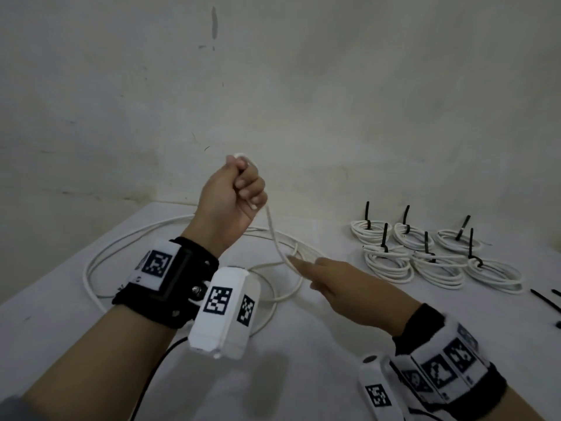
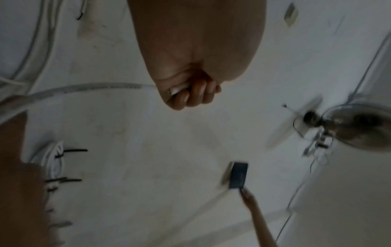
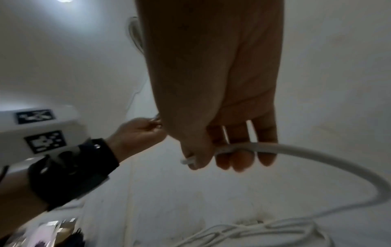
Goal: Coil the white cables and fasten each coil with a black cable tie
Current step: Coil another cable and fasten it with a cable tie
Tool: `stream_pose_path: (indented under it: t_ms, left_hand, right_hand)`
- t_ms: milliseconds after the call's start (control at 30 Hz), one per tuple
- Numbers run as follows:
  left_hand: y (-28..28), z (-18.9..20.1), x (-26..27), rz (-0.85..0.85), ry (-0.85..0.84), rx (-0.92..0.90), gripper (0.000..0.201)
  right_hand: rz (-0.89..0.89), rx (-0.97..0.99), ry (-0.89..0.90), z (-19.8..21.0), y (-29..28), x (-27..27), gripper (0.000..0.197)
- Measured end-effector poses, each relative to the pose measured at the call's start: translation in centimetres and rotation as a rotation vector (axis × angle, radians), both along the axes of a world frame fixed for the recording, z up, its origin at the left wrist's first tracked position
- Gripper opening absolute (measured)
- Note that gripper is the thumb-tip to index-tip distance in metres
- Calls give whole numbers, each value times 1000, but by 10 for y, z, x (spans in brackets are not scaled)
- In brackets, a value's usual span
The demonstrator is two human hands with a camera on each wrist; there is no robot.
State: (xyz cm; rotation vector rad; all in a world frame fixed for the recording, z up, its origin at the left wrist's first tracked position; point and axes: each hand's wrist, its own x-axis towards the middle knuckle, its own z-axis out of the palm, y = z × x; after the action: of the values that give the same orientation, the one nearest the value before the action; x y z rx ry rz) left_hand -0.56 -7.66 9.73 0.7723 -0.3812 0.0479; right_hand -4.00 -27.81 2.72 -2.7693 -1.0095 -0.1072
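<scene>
While the left hand [image 1: 232,196] was raised above the counter [image 1: 54,323] with its fingers curled into a fist around the white cable [image 1: 274,235], the cable's end poked out at the top of that fist. In the left wrist view a short white stub showed inside the curled fingers [image 2: 191,96]. From the fist the cable ran steeply downward and to the right, its free stretch close to upright, to the right hand [image 1: 349,287], which was lower and extended with straight fingers. In the right wrist view the cable lay across those fingers [image 3: 243,160] with the thumb closed over it, a pinch rather than a fist. Beyond that hand the cable curved away and joined loose loops [image 1: 127,253] sprawled flat over the left part of the counter. Well apart on the right lay six finished coils [image 1: 437,256] in two rows, each flat and bound by a black cable tie [image 1: 405,215] whose tail stood upward. Spare ties [image 1: 545,300] lay at the counter's right edge. Both wrists wore black bands [image 1: 170,287] with square black-and-white coded markers; no readable writing showed.
</scene>
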Motion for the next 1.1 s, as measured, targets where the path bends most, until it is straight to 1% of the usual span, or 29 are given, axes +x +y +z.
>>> stream_pose_path:
  t_ms: [67,133,167,200,233,267,300,333,400,433,500,567,633,733,767,867,933,1033,1100]
  left_hand:
    - [-15,-8,-3,33,-39,265,33]
    - [-24,-20,-11,75,-129,625,33]
    - [-26,-25,-16,81,-191,794,32]
    - [-27,-30,-22,75,-251,920,33]
    - [-27,-33,-27,62,-295,990,35]
    - [-28,-35,-31,43,-314,1012,36]
    - [-30,-36,-35,3,-303,980,36]
    - [-32,-37,-38,-64,-260,894,35]
    - [-37,-38,-41,-222,-177,644,31]
    - [-38,-40,-41,-270,-156,527,30]
    - [-39,-46,-34,-285,-147,350,32]
    - [-38,-49,-26,-232,-119,258,32]
    - [-37,-50,-22,-204,-119,269,30]
    - [-42,-49,-27,-239,-167,392,28]
    - [-44,-50,-29,-266,-172,404,28]
    - [-42,-56,-29,-326,-90,305,36]
    - [-35,-60,-25,-356,-59,248,38]
    - [-29,-63,-24,-380,-47,232,32]
    - [-28,-64,-24,-401,-25,229,35]
  right_hand:
    - [70,-27,-150,11,6,-11,43]
    - [168,53,-317,27,10,-24,28]
    - [215,125,-387,36,10,-29,25]
    - [238,205,-430,44,9,-32,23]
    - [233,285,-440,53,8,-33,20]
    - [214,366,-431,59,7,-34,16]
    - [192,446,-427,64,6,-33,14]
    - [169,529,-430,66,6,-31,14]
    - [131,697,-414,66,8,-25,16]
    - [119,770,-392,64,9,-24,16]
    - [135,854,-319,61,11,-23,17]
    - [183,815,-260,60,11,-25,16]
    - [203,762,-270,61,12,-27,16]
    - [163,797,-340,66,11,-21,17]
    - [141,812,-357,66,10,-18,17]
    - [74,830,-402,61,6,-5,14]
    - [13,810,-406,52,6,5,22]
    - [-51,753,-411,41,5,19,36]
    - [-63,766,-380,38,5,24,38]
